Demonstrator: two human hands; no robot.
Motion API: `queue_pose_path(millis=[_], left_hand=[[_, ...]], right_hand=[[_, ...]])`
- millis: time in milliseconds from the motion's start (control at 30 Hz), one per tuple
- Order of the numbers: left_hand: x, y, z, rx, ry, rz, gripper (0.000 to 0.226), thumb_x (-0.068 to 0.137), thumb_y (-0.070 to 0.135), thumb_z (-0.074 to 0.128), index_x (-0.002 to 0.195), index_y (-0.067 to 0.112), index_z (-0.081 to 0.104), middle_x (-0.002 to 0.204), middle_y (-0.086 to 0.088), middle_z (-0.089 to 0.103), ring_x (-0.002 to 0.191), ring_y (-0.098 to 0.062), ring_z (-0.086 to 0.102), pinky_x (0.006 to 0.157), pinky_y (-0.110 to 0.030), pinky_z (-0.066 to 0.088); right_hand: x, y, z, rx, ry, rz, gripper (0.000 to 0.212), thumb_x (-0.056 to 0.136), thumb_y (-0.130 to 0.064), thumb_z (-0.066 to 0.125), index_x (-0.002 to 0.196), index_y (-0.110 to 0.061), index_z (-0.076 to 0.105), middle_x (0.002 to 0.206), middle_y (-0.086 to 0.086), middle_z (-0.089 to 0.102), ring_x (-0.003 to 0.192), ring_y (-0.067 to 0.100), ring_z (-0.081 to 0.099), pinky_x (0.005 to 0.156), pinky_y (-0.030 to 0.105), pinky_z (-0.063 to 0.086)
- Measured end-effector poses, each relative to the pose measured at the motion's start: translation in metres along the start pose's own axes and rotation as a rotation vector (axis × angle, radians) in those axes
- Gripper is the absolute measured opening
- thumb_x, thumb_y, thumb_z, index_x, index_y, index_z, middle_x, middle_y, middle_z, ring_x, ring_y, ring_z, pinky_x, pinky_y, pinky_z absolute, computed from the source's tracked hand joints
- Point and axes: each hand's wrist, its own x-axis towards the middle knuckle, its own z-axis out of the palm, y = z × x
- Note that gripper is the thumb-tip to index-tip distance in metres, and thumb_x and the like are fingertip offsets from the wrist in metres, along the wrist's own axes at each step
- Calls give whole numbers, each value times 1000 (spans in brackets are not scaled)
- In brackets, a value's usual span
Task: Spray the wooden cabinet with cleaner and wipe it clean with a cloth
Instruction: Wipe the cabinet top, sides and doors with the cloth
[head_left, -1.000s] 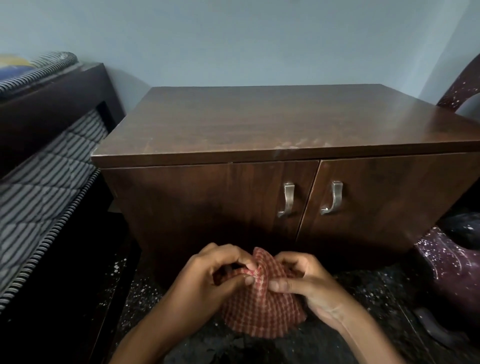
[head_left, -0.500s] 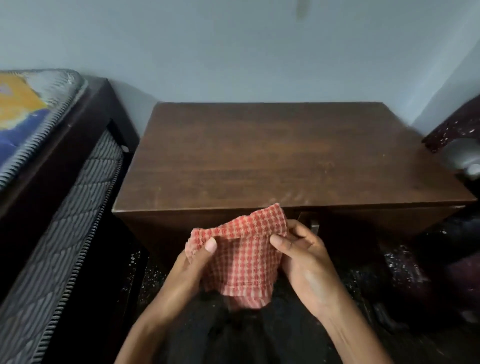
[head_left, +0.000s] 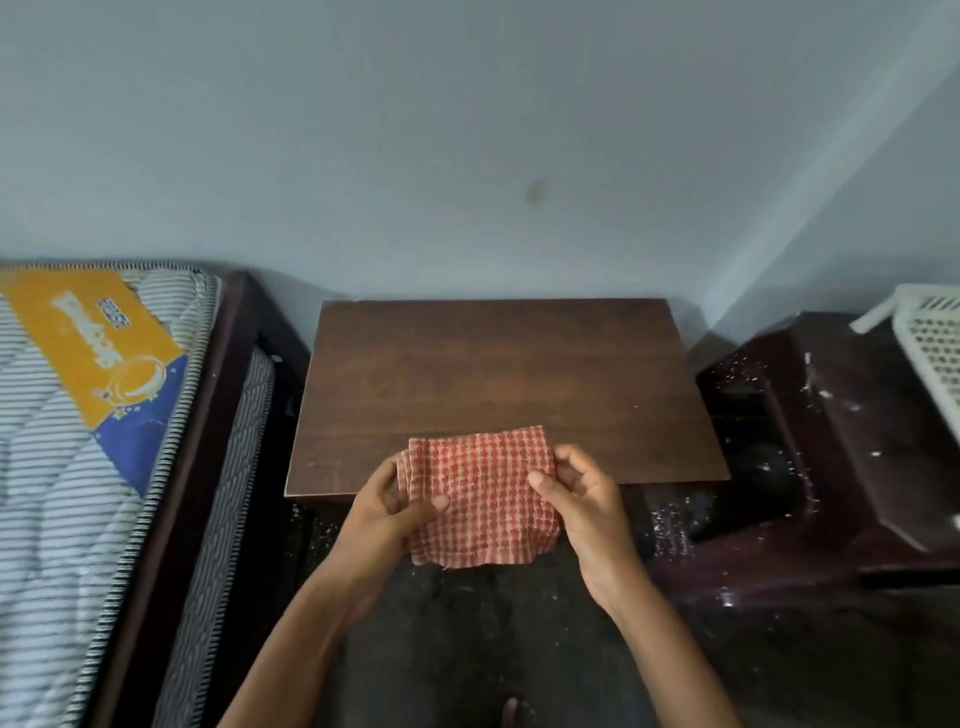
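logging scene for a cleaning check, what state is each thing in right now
cloth: folded, held up between both hands
left hand: grips the cloth's left edge
right hand: pinches the cloth's right edge
cabinet: standing against the wall, doors hidden from this angle
mattress: lying on the bed frame

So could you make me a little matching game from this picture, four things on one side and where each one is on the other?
Things:
1 cloth
2 cabinet
3 mattress
4 basket

Places:
A far right edge
B centre, against the wall
C held between left hand and right hand
D left side

Pairs: 1-C, 2-B, 3-D, 4-A
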Motion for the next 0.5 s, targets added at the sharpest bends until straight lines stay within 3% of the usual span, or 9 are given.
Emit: queue_pose_path(millis=[100, 200, 300, 433, 500], left_hand=[[-19, 49, 22, -112, -96, -43, 44, 85, 27, 68, 123, 8, 59, 118, -14, 68, 108, -31, 65, 89, -43, 54], [-28, 87, 40, 37, -57, -9, 36, 101, 31, 37, 126, 13, 55, 117, -10, 67, 106, -24, 65, 93, -43, 50], [-32, 118, 60, 237, 22, 56, 31, 103, 34, 32, 127, 24, 47, 118, -1, 62, 107, -17, 61, 92, -37, 50], [-32, 140, 79, 353, 27, 129, 28, 104, 29, 27, 126, 20, 42, 113, 1, 57, 96, -9, 58, 87, -25, 49], [-31, 145, 84, 370, 19, 137, 29, 104, 28, 27, 127, 17, 41, 111, 0, 56, 93, -8, 58, 80, -21, 48]], right_hand=[[3, -56, -7, -8, -23, -34, 12, 90, -1, 55, 97, -10, 59, 87, -4, 71, 85, 7, 66, 75, 19, 52], [7, -94, -6, -37, -70, -21, 11, 93, -4, 51, 101, -11, 55, 95, -2, 67, 85, 4, 64, 72, 17, 51], [11, -119, -3, -139, -65, -38, 10, 97, -10, 44, 105, -15, 49, 97, 0, 61, 81, 2, 62, 70, 18, 50], [16, -136, -1, -328, -7, -74, 10, 100, -16, 38, 109, -15, 42, 96, 13, 58, 82, 26, 57, 73, 44, 48], [17, -137, -1, -374, 24, -77, 10, 100, -15, 36, 110, -13, 41, 89, 2, 54, 76, 20, 54, 68, 39, 44]])
